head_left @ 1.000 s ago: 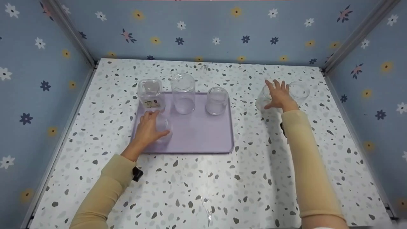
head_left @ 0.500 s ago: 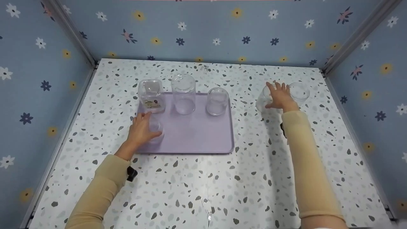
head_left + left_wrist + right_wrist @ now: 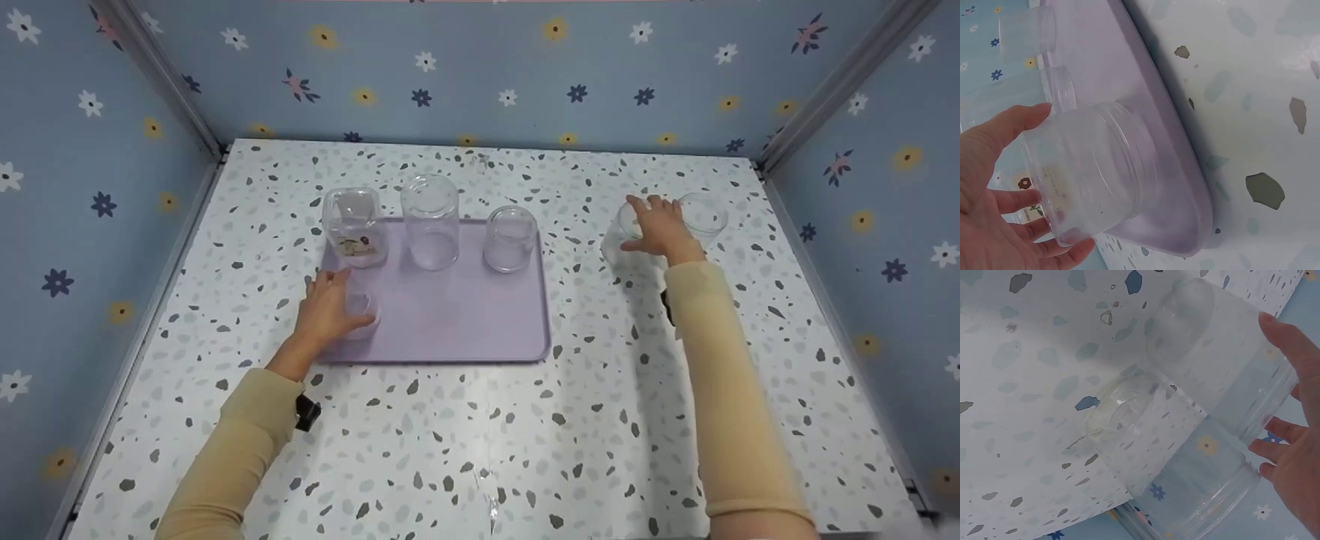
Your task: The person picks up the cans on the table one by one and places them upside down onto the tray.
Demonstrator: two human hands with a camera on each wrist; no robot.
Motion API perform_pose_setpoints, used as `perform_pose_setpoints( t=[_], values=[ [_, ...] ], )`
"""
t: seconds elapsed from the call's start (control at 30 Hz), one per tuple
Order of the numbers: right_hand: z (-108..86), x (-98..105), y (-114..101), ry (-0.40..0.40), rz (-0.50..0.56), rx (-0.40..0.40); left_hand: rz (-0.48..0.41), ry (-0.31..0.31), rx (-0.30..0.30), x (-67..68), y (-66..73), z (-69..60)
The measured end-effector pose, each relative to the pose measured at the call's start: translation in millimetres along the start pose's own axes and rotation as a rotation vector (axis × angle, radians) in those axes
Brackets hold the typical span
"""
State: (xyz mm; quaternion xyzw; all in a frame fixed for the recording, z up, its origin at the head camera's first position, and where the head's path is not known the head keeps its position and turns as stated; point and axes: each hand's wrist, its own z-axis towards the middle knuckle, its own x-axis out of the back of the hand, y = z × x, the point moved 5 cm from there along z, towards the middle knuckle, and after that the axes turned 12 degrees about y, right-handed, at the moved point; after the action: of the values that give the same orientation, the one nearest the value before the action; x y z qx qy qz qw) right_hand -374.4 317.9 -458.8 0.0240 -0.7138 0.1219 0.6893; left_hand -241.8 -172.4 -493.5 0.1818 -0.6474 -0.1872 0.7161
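Observation:
My left hand (image 3: pixel 322 311) holds a short clear jar (image 3: pixel 1086 163) at the front left of a lilac tray (image 3: pixel 465 322). The jar stands upside down, its threaded mouth against the tray. Thumb and fingers span its upper end, as the left wrist view shows. At the right of the table, my right hand (image 3: pixel 661 232) grips a tall clear jar (image 3: pixel 616 244) near its upward-facing mouth, thumb on one side and fingers on the other. A second clear jar (image 3: pixel 706 214) stands upright beside it, partly hidden by that hand.
Along the tray's back edge stand a square clear jar (image 3: pixel 355 225) with a printed label, a tall round jar (image 3: pixel 431 221) and a smaller round jar (image 3: pixel 511 238). Patterned blue panels (image 3: pixel 480 67) border the speckled table (image 3: pixel 450 420) at the back and sides.
My left hand has moved the short jar leftward across the tray, toward its left edge. The right hand has stayed at the tall jar with little movement.

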Motion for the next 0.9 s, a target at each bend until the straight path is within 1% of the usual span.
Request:
perform_pose_setpoints(
  t=[0.3, 0.5, 0.9],
  values=[
    [-3.6, 2.1, -3.3, 0.031, -0.025, 0.004, -0.002, -0.01, -0.002, -0.3, 0.2, 0.3],
    [-4.5, 3.6, -3.7, 0.037, -0.029, -0.004, 0.017, -0.015, 0.0, -0.4, -0.5, 2.0],
    [-14.8, 14.3, -9.7, 0.133, 0.008, 0.039, 0.034, -0.03, -0.007, 0.1, 2.1, 1.6]
  ],
)
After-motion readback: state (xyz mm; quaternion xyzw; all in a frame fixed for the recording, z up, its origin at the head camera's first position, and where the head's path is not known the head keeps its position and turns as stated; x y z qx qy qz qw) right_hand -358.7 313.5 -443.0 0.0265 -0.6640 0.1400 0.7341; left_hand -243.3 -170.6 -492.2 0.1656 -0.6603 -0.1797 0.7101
